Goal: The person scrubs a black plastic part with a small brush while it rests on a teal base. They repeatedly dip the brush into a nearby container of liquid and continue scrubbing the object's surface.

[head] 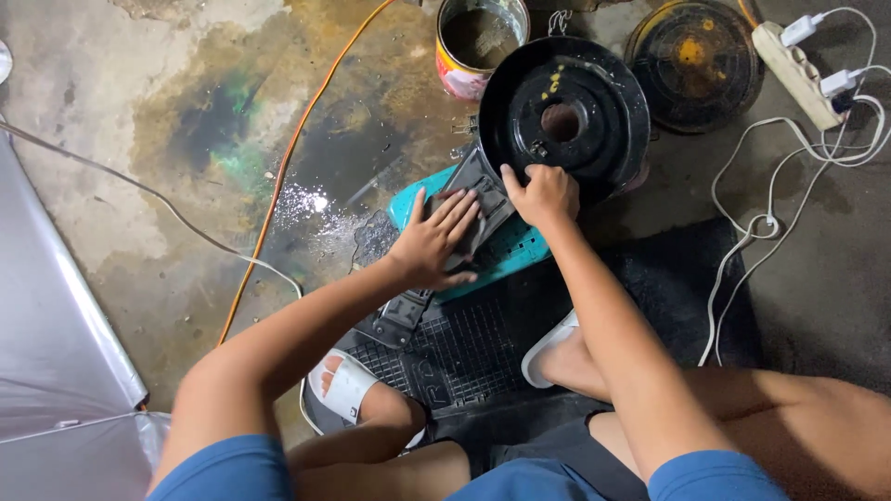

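A long dark grey plastic part (469, 190) lies across a teal plastic crate (506, 255) on the floor. My left hand (434, 241) presses flat on the middle of that part, fingers spread. My right hand (543, 193) is closed on the part's far end, right by the rim of a round black metal disc (594, 139) with a centre hole. The disc leans over the crate's far side.
Stained wet concrete floor with an orange cable (283, 167) and a thin grey cable (139, 190). A paint can (478, 46) and a second round dark disc (694, 60) stand behind. A white power strip (796, 63) with white leads is at right. Black rubber mat (455, 357) under my feet.
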